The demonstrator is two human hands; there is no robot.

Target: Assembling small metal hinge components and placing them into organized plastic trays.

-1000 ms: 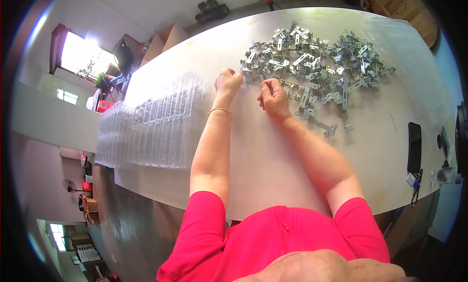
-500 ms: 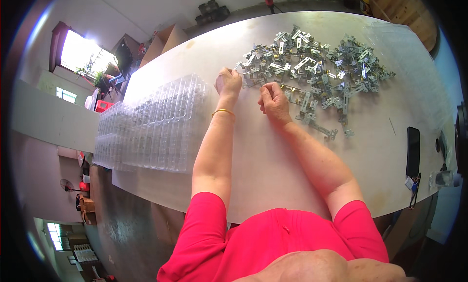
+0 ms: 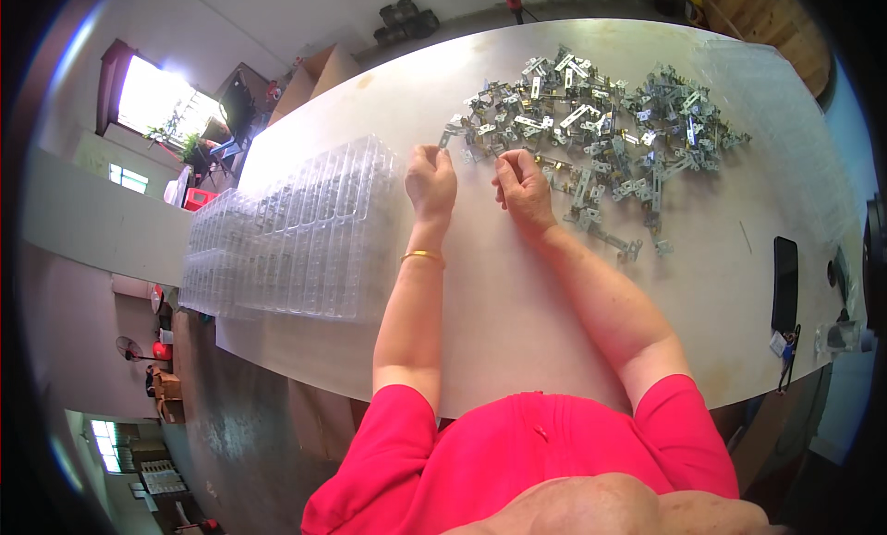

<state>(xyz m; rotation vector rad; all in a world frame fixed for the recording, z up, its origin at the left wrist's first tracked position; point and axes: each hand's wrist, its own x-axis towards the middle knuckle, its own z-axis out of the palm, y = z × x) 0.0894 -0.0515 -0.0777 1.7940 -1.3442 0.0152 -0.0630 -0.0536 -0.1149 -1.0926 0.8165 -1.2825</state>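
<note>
At the bottom of the frame is a bright red short-sleeved top [image 3: 527,452], and beyond it a broad pale table [image 3: 504,322] with a curved-looking edge. Toward the right edge of the frame lies a black flat rectangular phone [image 3: 784,284].

Near the centre, the left hand [image 3: 431,186], a gold-coloured bracelet [image 3: 423,255] at its wrist, has its fingers pinched closed on a small silver metal hinge-like piece [image 3: 447,135]. The piece juts from the fingertips, its long axis running up and slightly right. The right hand [image 3: 525,191] is just to the right, apart from the left, its fingers curled inward; I cannot tell whether they hold anything. Of the two, the left is plainly nearer the piece.

Left of the hands stand clear ribbed plastic trays [image 3: 314,244] in a row. Farther off, upper right of centre, spreads a tangled heap of silver metal hinge parts [image 3: 591,119]; the held piece points up beside its left edge.
</note>
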